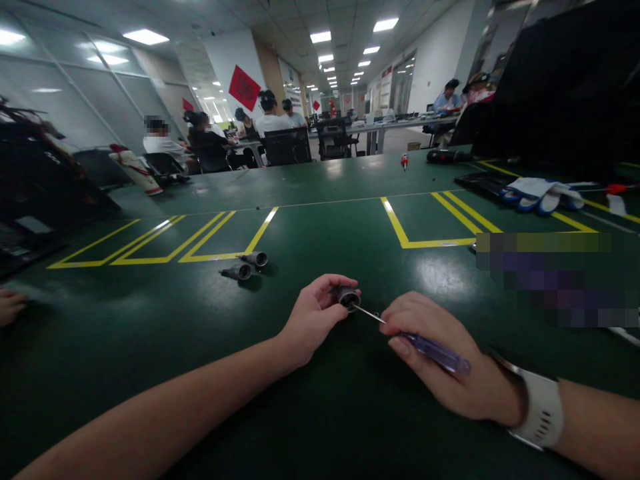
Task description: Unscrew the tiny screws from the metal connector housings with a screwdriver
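My left hand point(320, 312) is closed around a grey, hollow metal part point(349, 297), its round opening turned toward me. In my right hand point(440, 353) is a screwdriver point(434, 351) with a translucent purple handle. The shaft points left and its tip reaches into the part's opening; what it touches inside I cannot make out. Two similar grey metal parts lie on the table left of my left hand: one nearer point(242, 271), the other just behind it point(259, 258).
Yellow tape outlines point(210, 257) mark the green table point(320, 227). White-and-blue gloves point(543, 193) lie at the right, below a dark screen point(560, 87). A small red screwdriver point(405, 161) lies far back. Another person's hand point(11, 305) rests at the left edge. Several people sit beyond.
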Demonstrator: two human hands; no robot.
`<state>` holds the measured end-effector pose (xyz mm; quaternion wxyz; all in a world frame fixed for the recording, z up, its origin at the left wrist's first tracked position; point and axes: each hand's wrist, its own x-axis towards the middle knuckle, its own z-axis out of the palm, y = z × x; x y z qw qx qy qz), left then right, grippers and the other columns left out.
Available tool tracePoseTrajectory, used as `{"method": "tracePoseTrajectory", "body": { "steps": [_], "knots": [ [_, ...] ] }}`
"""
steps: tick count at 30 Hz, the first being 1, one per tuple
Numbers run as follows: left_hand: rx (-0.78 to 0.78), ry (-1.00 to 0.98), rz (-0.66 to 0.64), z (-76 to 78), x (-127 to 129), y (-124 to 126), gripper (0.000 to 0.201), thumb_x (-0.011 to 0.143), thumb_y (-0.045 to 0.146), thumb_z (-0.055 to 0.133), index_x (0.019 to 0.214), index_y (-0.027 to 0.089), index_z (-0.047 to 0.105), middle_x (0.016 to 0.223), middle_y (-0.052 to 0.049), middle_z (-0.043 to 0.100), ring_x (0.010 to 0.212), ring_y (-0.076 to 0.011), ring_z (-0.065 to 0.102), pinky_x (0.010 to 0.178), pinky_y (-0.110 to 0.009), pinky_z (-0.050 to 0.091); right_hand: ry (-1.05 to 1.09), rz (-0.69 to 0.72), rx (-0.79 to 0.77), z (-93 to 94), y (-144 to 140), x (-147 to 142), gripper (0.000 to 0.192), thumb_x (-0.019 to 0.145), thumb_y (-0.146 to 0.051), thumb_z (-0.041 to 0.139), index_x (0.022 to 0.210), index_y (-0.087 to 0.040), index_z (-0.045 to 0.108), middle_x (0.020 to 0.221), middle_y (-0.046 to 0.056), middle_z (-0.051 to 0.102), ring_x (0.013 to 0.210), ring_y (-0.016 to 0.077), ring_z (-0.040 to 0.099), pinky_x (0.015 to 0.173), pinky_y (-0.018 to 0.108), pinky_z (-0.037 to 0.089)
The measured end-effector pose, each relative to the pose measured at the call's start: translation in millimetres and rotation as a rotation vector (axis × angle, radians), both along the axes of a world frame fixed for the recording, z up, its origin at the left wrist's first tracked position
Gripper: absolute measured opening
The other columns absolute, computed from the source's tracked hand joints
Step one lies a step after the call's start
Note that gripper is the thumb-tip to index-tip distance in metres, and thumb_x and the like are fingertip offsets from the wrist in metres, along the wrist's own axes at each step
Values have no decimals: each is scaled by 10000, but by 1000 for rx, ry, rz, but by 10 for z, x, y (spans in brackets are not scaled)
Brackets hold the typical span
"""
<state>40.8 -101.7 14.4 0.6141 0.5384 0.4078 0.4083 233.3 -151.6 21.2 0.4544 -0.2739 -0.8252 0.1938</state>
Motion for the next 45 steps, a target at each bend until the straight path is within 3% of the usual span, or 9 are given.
{"method": "tracePoseTrajectory", "body": {
  "steps": [13,30,45],
  "knots": [
    [25,-13,12,18,41,-30,291,661,21,576,919,154,598,1022,-57,645,1018,-224,605,904,-392,465,-334,-12,127,-13,-8,-45,110,863,-141,486,944,-141,560,917,70,637,894,179,553,814,349,442],
    [0,-21,69,17,79,-28,225,672,29,541,852,149,604,1026,-61,648,965,-208,625,843,-380,512,-364,-5,163,-7,-11,-62,113,870,-147,481,942,-128,566,896,70,631,865,173,543,800,342,432],
    [11,-3,61,1,63,-16,215,694,48,569,882,151,586,1091,-71,634,974,-202,623,904,-411,477,-385,-26,168,-20,-15,-63,124,881,-147,462,938,-127,571,886,75,635,867,182,557,787,352,444]
  ]
}}
